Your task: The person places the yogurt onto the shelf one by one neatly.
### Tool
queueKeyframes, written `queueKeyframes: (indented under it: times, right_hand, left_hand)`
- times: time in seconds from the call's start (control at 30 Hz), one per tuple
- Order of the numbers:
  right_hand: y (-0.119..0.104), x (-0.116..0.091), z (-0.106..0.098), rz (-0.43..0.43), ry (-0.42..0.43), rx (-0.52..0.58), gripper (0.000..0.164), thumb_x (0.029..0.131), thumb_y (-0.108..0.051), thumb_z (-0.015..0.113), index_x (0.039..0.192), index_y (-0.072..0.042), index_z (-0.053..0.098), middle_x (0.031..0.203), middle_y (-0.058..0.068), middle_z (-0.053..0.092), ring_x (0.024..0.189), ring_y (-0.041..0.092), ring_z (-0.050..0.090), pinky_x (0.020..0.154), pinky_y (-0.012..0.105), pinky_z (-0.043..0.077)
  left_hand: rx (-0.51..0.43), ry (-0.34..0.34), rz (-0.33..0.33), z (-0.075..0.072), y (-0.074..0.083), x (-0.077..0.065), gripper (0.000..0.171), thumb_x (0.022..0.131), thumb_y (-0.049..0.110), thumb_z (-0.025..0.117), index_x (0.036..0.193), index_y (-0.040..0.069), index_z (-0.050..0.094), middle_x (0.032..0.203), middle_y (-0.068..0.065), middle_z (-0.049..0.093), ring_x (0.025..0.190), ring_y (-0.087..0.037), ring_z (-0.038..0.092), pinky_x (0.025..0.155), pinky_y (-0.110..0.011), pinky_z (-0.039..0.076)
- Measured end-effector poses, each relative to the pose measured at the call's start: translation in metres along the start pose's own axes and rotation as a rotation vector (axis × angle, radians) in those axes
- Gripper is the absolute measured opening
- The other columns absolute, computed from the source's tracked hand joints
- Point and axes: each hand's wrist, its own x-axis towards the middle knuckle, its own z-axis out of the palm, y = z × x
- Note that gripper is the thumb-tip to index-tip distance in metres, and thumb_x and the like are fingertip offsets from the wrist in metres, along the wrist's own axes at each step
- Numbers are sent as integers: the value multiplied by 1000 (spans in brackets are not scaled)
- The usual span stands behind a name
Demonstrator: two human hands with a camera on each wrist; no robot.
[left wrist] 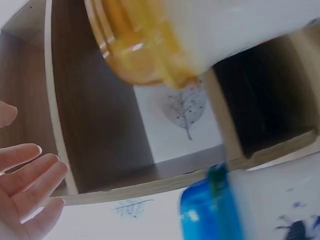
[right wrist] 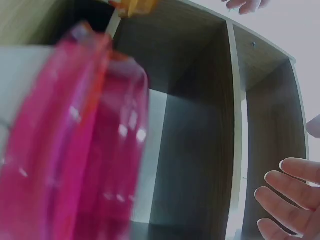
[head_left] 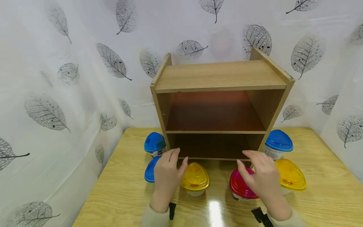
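My left hand (head_left: 167,176) is held over the table with fingers apart and nothing in its grasp. In the head view it overlaps a blue-lidded container (head_left: 150,171), and a yellow-lidded container (head_left: 195,177) stands just right of it. My right hand (head_left: 263,178), also holding nothing, partly covers a container with a pink lid (head_left: 237,186). Another yellow-lidded container (head_left: 291,176) is on that hand's right side. The wrist views show the loosely spread fingers (left wrist: 37,187) of the left hand and the fingers (right wrist: 290,197) of the right, apart from the containers.
A two-level wooden shelf unit (head_left: 221,77) stands at the back of the table (head_left: 113,189), beyond both hands. One more blue-lidded container (head_left: 154,142) is beside its left wall, and another blue-lidded one (head_left: 279,141) beside its right. A leaf-print curtain (head_left: 82,94) hangs behind.
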Motion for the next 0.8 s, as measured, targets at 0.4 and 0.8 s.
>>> queueKeyframes:
  times: [0.4,0.8]
  right_hand:
    - [15,14,-25,6,51,-34,52,86,-44,45,83,6,63,79,18,63,72,34,57,64,40,43]
    - [36,30,-53,19,40,-138,59,86,-49,41,88,6,63,82,21,63,74,38,58,57,43,43]
  left_hand:
    - [-26,140,15,-12,-3,34,41,87,36,51,93,-3,63,88,-13,63,76,-25,59,65,-33,51]
    - [-44,262,-43,-28,-11,65,37,85,30,55,95,-5,61,87,-17,62,74,-29,59,61,-38,51]
